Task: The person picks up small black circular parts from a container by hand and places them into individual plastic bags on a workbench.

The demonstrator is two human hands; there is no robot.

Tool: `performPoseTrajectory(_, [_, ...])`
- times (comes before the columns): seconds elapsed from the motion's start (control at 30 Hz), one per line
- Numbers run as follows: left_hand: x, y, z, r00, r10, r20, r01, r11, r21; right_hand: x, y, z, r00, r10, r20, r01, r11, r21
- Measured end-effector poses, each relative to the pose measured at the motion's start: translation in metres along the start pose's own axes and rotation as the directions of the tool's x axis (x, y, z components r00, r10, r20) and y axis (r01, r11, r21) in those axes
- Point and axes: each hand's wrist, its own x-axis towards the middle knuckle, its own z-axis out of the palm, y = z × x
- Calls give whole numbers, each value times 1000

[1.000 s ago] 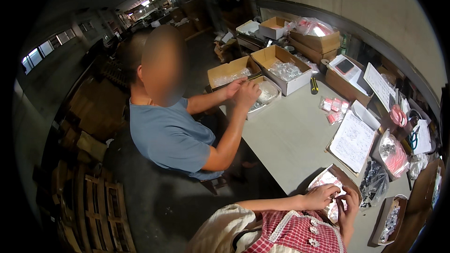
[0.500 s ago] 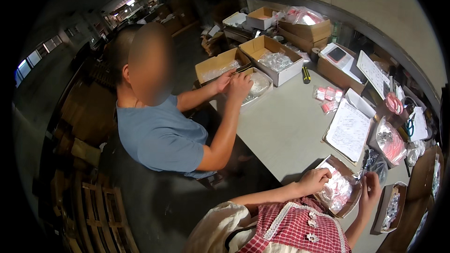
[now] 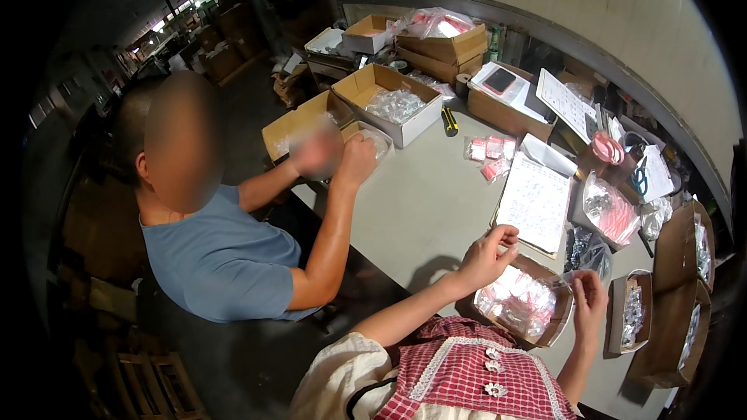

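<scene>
A small cardboard box [image 3: 554, 332] stands in front of me at the table's near edge, filled with little clear zip bags [image 3: 517, 301] with red edges. Above its far left side is my left hand [image 3: 490, 258], raised, fingers curved and apart, with nothing visible in it. My right hand [image 3: 590, 299] is at the box's right side, fingertips pinched on what looks like a thin clear plastic bag [image 3: 569, 275]. Glare and the fingers hide part of that bag. Just beyond the box lies a clipboard with a handwritten sheet [image 3: 534, 201].
To the left a co-worker in a blue shirt [image 3: 226, 253] has both hands at a box of clear bags [image 3: 381, 142]. A yellow-black cutter [image 3: 449, 121] and small red-white packets [image 3: 490, 149] lie on the table [image 3: 412, 210]. Narrow boxes of silvery parts [image 3: 632, 315] stand at right.
My left hand has lifted off the bags, up and away from the box. My right hand stays by the box's right side, a clear bag now showing at its fingertips. The whole view has shifted.
</scene>
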Motion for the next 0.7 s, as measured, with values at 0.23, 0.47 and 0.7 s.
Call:
performPoseTrajectory(0.23, [-20, 7, 24, 967, 157, 200, -161, 987, 1, -4, -4, 36, 984, -75, 162, 76, 997, -1])
performPoseTrajectory(0.47, [-27, 7, 23, 964, -115, 238, 168, 961, -219, -2, -29, 39, 986, -3, 167, -5, 999, 45])
performPoseTrajectory(0.7, [-29, 15, 19, 979, -15, 203, 22, 999, -32, -10, -22, 46, 977, 65, 201, -93, 987, 132])
